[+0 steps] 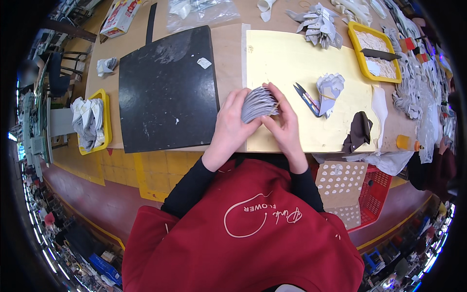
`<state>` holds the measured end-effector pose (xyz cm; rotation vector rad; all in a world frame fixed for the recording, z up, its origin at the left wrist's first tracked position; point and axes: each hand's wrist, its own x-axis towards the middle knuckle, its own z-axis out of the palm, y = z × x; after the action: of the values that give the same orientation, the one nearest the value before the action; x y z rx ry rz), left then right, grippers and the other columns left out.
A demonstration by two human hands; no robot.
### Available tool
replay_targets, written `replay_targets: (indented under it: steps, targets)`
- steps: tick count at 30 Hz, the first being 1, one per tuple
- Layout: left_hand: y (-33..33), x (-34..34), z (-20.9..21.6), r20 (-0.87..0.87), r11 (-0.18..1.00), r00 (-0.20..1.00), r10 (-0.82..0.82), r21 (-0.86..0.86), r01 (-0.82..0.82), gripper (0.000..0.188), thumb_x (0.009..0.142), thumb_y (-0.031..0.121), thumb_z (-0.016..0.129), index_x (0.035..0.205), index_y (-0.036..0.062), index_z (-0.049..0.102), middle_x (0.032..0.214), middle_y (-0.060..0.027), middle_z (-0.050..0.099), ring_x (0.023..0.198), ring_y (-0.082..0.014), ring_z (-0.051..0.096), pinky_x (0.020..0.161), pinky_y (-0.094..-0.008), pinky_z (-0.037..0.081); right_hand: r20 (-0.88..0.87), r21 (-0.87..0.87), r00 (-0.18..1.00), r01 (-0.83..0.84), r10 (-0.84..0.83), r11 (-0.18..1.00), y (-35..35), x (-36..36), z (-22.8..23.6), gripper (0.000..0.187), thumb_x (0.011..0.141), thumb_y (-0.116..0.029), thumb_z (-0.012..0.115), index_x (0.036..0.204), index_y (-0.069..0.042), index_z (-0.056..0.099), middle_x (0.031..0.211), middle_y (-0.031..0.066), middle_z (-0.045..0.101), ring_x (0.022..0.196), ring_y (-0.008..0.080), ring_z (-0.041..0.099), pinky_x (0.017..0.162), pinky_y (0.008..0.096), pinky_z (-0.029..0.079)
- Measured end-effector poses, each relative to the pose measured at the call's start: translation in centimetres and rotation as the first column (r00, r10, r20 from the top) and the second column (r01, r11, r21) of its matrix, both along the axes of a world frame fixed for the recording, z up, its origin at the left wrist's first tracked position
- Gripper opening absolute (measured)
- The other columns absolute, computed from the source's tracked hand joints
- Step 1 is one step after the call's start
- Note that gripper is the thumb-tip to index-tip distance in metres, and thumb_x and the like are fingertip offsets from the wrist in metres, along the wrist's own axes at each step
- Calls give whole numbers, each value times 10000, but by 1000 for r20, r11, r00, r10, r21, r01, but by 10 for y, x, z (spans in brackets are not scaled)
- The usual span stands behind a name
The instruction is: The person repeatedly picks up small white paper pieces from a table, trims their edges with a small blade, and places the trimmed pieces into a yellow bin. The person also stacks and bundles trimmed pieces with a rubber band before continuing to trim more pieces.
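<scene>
A fanned stack of thin grey cut pieces (pixel 258 103) is held over the near edge of a yellow mat (pixel 287 63). My left hand (pixel 229 127) cups the stack from the left and below. My right hand (pixel 284 121) grips its right side, fingers curled over the top edge. Small thread snips (pixel 306 97) with dark blades and a red and blue handle lie on the mat just right of my right hand. Beside them sits another bundle of grey pieces (pixel 330 90).
A black slab (pixel 168 92) lies left of the mat. Yellow trays stand at the left (pixel 104 121) and back right (pixel 357 46), both with cut pieces. A dark brown scrap (pixel 360 131), a red basket (pixel 374 194) and more grey piles (pixel 318 24) are around.
</scene>
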<state>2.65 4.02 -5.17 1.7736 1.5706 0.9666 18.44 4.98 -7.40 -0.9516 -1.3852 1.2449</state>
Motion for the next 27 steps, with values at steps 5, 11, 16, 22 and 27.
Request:
replay_targets:
  steps: [5,11,16,22,27]
  targets:
    - [-3,-8,-1,551,922,833,45,-344,178,616,799,150,779,1303,-57,492,1208,-160,616,1077,-228,635,908,-329,509,186,35,970,-167,158,985,-4,43,36,828,724,-152,785,1442,-8,398,1455,168,456,1286,269,506,1078,400,394]
    - [-3,-14,17,759,795,632,155,-475,376,602,862,120,735,1355,-81,454,1261,-168,602,1122,-174,606,957,-299,487,226,219,974,-33,-18,975,-9,47,28,657,913,-60,563,1506,-103,283,1538,210,329,1169,293,599,1048,416,431]
    - [-7,-14,18,735,749,664,139,-516,415,628,873,110,704,1388,-92,406,1295,-180,576,1179,-204,581,1018,-316,460,-104,165,925,379,-366,911,-4,42,35,569,1017,4,384,1506,-177,158,1455,237,420,911,262,702,851,352,570]
    - [-14,-32,14,851,546,66,520,-392,740,647,900,186,647,1419,-62,351,1339,-259,509,1199,-358,567,1005,-411,509,-115,243,993,0,29,970,-6,50,33,1009,790,-178,793,1504,-228,82,1417,257,396,1025,298,667,921,418,521]
    - [-15,-29,1,770,453,-212,602,-110,885,661,894,169,638,1425,-65,322,1354,-292,475,1172,-464,557,984,-480,523,73,221,948,-319,310,922,-16,36,25,1225,606,-408,921,1498,-254,96,1465,243,334,1169,352,587,1122,550,267]
